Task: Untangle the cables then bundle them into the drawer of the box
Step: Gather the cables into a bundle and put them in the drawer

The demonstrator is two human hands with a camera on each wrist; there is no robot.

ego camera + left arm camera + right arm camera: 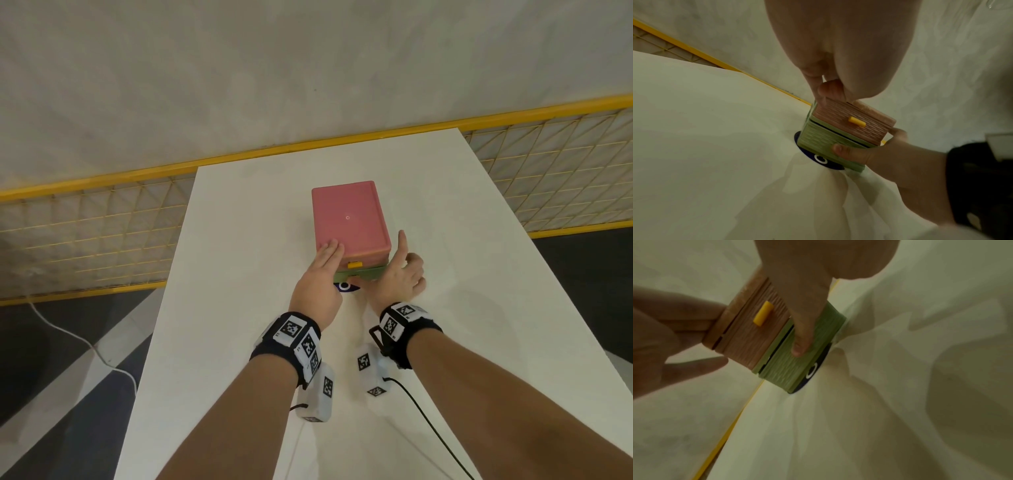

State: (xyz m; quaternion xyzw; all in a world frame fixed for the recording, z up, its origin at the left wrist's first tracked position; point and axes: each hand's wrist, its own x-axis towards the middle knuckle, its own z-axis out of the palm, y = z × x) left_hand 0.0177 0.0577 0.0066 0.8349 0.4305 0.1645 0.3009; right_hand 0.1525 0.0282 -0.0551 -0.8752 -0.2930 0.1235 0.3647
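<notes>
Now | pink-lidded plastic box (350, 219) mid white table (445, 308) | left hand (320, 270) flat, fingers straight, pressing lid | right hand (400, 274) thumb on green drawer (818, 139), shown only by wrist views | cables unseen

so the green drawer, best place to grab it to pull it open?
No handle shows on the green drawer; only the pink drawer above has a yellow knob. Probably pinch the green front panel at its side edges, coming from the near side, while the left hand holds the box down. The right hand's thumb already lies on the panel.
</notes>
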